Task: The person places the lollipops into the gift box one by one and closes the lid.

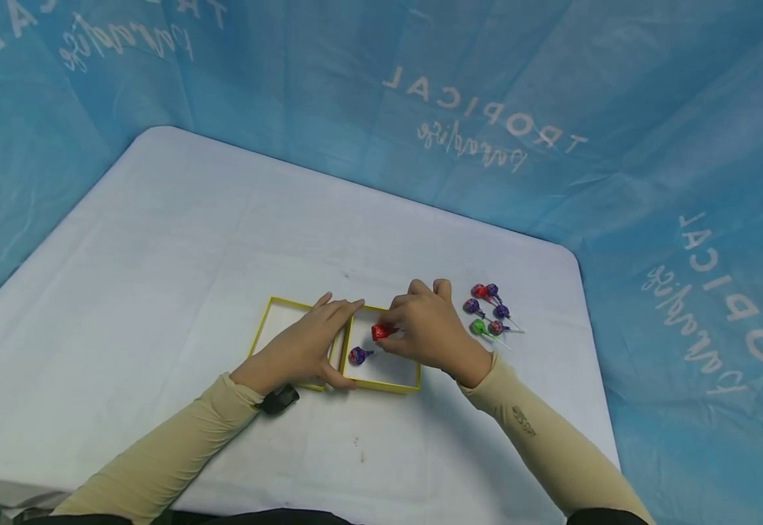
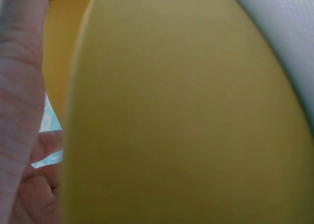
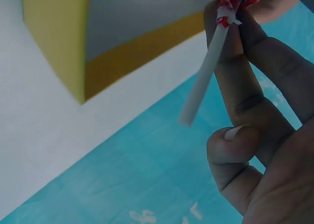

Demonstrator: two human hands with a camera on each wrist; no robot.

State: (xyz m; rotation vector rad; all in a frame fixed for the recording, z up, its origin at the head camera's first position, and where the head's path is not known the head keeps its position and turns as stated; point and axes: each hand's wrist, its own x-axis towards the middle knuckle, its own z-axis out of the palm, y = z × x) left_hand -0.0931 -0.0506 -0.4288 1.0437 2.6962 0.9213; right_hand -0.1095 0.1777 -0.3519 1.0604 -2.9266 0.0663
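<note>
My right hand [image 1: 428, 324] pinches a red-wrapped lollipop [image 1: 381, 332] over a shallow yellow-edged box [image 1: 384, 386]. In the right wrist view its white stick [image 3: 203, 81] points away from the fingertips. A purple-wrapped lollipop [image 1: 358, 356] lies inside the box on the left. My left hand [image 1: 302, 343] spans the box's left side, thumb at the near corner and fingers at the far one. Under that hand is a second yellow-edged tray [image 1: 263, 321], partly hidden. The left wrist view is mostly filled by a yellow wall [image 2: 186, 106].
Right of the box, several lollipops lie grouped on the white table [image 1: 178, 255]: a green one [image 1: 478, 327], a red one [image 1: 479, 291] and purple ones [image 1: 471, 306]. A blue printed curtain [image 1: 355, 95] hangs behind the table's far edge.
</note>
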